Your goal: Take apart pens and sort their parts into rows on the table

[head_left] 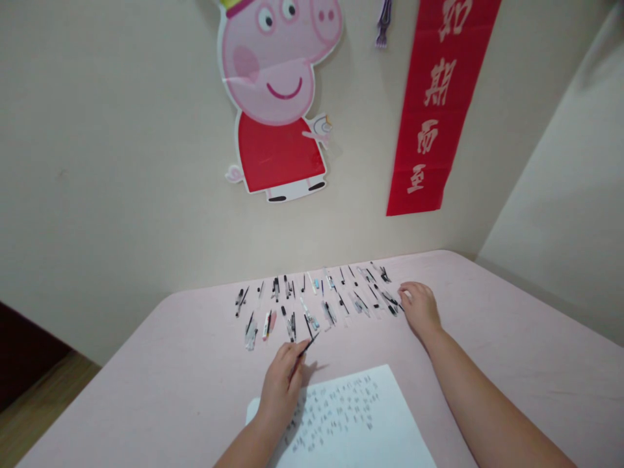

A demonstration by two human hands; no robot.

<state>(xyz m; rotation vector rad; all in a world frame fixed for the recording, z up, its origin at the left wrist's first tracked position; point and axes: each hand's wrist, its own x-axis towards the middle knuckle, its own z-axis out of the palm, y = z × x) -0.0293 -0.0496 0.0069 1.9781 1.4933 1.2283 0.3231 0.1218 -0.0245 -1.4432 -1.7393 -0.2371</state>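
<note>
- The left hand (281,380) holds a slim, dark, pen-like stick (309,344), its thumb and fingers closed narrowly around it; the tip sticks out forward, up and to the right, just beside the near row of parts.
- The back end of that stick is covered by the left hand, so its full length and type cannot be told.
- The right hand (422,309) is at the right end of the rows, fingers bent and close together, the fingertips beside a small dark piece (401,307); whether they pinch it, touch it or only stand next to it cannot be told.
- Small black, grey and clear plastic pen parts (276,288) lie in two rough rows of little groups across the far part of the pink table (195,364).
- In the near row, toward the left, lies a white stick-shaped piece (266,326) with something pink against it; light blue pieces (316,284) show mid-row.
- Some parts look like see-through tubes, too small and blurred to tell what is inside them.
- A white paper sheet (390,422) with dark handwriting lies nearest the person, partly covered by the left hand and forearm and cut off at the bottom edge; the writing is unreadable.
- Both forearms run out of view.
</note>
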